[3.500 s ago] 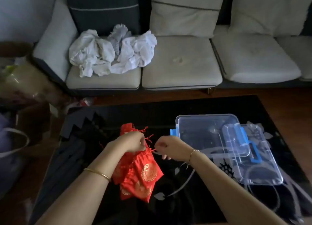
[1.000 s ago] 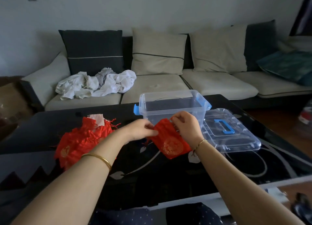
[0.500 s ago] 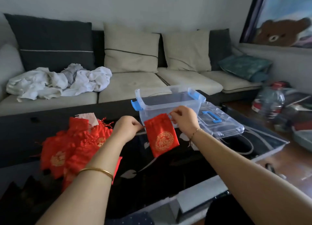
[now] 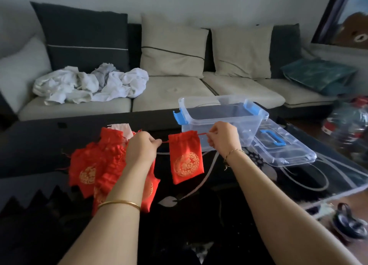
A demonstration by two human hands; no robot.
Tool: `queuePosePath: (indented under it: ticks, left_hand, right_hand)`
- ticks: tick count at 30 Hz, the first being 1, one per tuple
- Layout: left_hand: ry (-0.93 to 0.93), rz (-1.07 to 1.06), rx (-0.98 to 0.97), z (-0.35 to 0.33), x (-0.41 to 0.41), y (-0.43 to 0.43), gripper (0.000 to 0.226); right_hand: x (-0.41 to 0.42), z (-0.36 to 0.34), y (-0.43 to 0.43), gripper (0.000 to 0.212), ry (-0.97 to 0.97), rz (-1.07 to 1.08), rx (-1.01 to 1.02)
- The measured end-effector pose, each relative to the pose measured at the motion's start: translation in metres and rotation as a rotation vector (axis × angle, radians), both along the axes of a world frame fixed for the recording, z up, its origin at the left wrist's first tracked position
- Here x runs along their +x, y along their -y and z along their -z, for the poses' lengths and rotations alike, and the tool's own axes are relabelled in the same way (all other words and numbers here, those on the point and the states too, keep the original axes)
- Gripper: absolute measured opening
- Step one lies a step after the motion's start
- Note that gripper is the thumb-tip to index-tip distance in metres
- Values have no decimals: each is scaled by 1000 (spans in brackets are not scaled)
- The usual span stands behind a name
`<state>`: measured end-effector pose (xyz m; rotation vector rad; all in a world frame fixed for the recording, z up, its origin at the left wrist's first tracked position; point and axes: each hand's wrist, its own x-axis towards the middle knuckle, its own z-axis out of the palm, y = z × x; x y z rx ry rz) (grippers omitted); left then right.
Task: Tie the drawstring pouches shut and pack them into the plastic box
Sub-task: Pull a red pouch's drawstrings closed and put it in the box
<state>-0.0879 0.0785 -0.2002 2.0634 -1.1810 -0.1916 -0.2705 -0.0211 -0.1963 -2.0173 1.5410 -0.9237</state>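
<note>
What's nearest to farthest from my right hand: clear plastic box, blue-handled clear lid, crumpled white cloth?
1. Clear plastic box, just behind the right hand.
2. Blue-handled clear lid, to its right.
3. Crumpled white cloth, far left on the sofa.

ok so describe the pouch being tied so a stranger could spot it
On the black glass table, look just in front of the clear plastic box. A red pouch with a gold round emblem hangs there between the left hand and right hand, each pinching its drawstring. Unlike the red pouches heaped to its left, it hangs alone, upright.
</note>
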Motion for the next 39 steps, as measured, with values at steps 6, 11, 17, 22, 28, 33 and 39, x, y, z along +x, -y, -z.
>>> queuePosePath:
  ticks: [6,11,17,22,28,33,39]
  left_hand:
    - [-153,-67,-3,15,14,2,42]
    - [-712,-105,-23,17,4,4,39]
    - [-1412,-33,-105,13,-3,15,30]
    - [-1737,-88,-337,9,-9,20,35]
    - [-1735,-216,-536,-6,-9,17,34]
    - [-1332,132,-577,-25,-27,14,33]
    - [-1101,337,-382,-37,-49,7,22]
  right_hand:
    - [-7,16,11,25,116,-90,102]
    - [-17,13,10,31,753,-89,698]
    - [-10,13,5,38,1065,67,1075]
    - [-3,14,4,37,1206,191,1094]
    - [-20,18,10,33,1333,276,966]
    - [-15,-2,-2,30,965,110,474]
    - [3,-28,-21,31,709,-156,69]
